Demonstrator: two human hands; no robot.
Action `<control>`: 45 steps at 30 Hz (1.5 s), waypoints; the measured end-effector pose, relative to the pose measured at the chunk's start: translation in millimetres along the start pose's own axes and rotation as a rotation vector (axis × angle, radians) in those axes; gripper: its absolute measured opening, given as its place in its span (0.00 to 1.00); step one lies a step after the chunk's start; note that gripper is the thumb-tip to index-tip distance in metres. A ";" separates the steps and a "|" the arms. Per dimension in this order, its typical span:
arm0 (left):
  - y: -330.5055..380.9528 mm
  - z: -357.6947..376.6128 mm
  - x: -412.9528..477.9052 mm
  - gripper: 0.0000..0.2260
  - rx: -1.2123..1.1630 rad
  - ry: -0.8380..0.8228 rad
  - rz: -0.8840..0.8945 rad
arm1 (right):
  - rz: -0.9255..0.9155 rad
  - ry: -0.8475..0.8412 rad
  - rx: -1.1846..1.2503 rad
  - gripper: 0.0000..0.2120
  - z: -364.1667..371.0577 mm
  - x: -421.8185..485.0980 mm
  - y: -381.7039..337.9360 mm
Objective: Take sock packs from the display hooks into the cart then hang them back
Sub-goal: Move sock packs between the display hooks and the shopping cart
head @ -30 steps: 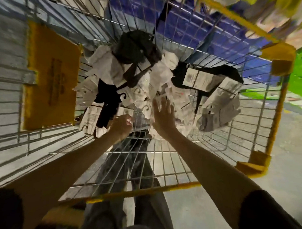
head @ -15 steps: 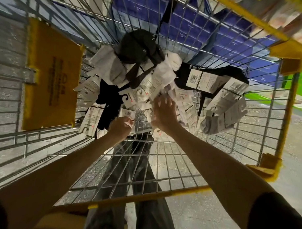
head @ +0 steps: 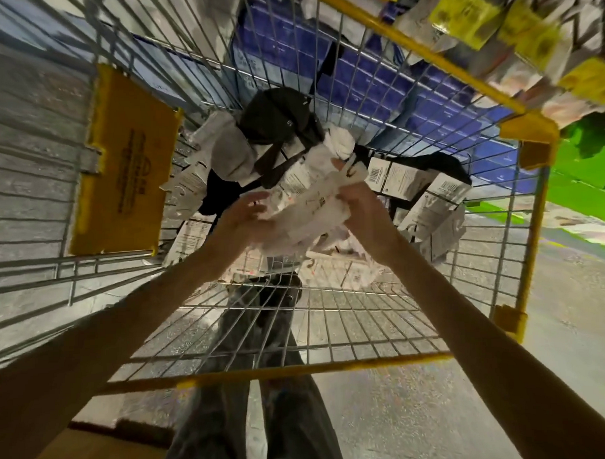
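Both my arms reach down into a wire shopping cart (head: 332, 331) with yellow rims. My left hand (head: 242, 217) and my right hand (head: 365, 213) together hold a bundle of white sock packs (head: 307, 212), lifted a little above the cart floor. My right hand grips the bundle's right end; my left hand's fingers curl under its left end. More sock packs, white and black (head: 412, 181), lie heaped against the cart's far wall, with a black bag (head: 276, 117) on top of them.
A yellow plastic flap (head: 128, 180) hangs on the cart's left wall. Packs with yellow labels (head: 468, 14) hang on display hooks at upper right. Blue shelving (head: 375, 82) shows behind the cart. My legs and the grey floor show through the wire bottom.
My hands have closed in on several white packs and lifted them as one bundle off the pile. The view has tilted up, bringing the display hooks into sight.
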State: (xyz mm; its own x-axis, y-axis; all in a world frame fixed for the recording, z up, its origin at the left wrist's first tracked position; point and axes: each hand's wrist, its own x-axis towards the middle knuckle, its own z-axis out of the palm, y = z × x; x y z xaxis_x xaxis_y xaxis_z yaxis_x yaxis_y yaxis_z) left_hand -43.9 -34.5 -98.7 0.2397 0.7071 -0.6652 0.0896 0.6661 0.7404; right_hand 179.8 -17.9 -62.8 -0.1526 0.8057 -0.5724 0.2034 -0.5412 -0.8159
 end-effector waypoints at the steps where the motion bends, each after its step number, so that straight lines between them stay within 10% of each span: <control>1: 9.8 -2.4 -2.1 0.24 -0.057 -0.024 0.029 | 0.037 0.055 0.032 0.32 2.3 -2.5 -4.6; 5: 43.1 -15.0 -7.3 0.44 -0.079 -0.212 -0.033 | 0.051 0.000 0.422 0.09 16.0 -2.6 -21.8; 12: 23.2 -7.2 -3.6 0.24 -0.121 -0.278 -0.293 | 0.250 -0.071 0.489 0.29 42.6 20.9 2.5; 16: -7.3 -23.2 4.5 0.21 -0.124 -0.002 -0.256 | 0.299 0.089 -0.179 0.13 29.3 40.9 64.2; 20: -30.3 -34.9 10.6 0.13 -0.059 0.086 -0.240 | 0.357 -0.390 -1.116 0.33 20.1 43.4 132.9; 24: -43.0 -34.4 14.5 0.23 0.041 0.099 -0.251 | 0.142 -0.381 -1.496 0.32 28.8 32.2 142.9; 33: -33.6 -21.3 13.6 0.22 -0.008 0.168 -0.190 | -0.120 -0.100 -1.210 0.10 15.7 18.7 145.1; 38: -33.8 -28.8 8.2 0.36 0.017 0.255 -0.074 | -0.144 0.207 -0.630 0.05 9.3 22.0 64.4; 41: -34.4 -33.5 -1.2 0.43 0.261 0.255 0.088 | -0.157 0.360 -0.283 0.08 7.0 29.1 18.9; 45: -35.5 -35.3 -5.7 0.28 0.671 0.347 0.383 | -0.109 0.381 -0.146 0.10 8.8 37.8 -27.1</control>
State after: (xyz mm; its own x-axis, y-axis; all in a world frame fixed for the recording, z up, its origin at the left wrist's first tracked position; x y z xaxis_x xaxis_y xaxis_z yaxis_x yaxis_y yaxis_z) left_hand -82.6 -53.8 -124.6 0.0699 0.9610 -0.2675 0.6436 0.1614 0.7482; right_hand 160.0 25.1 -63.1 0.1826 0.9025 -0.3901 0.3448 -0.4303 -0.8342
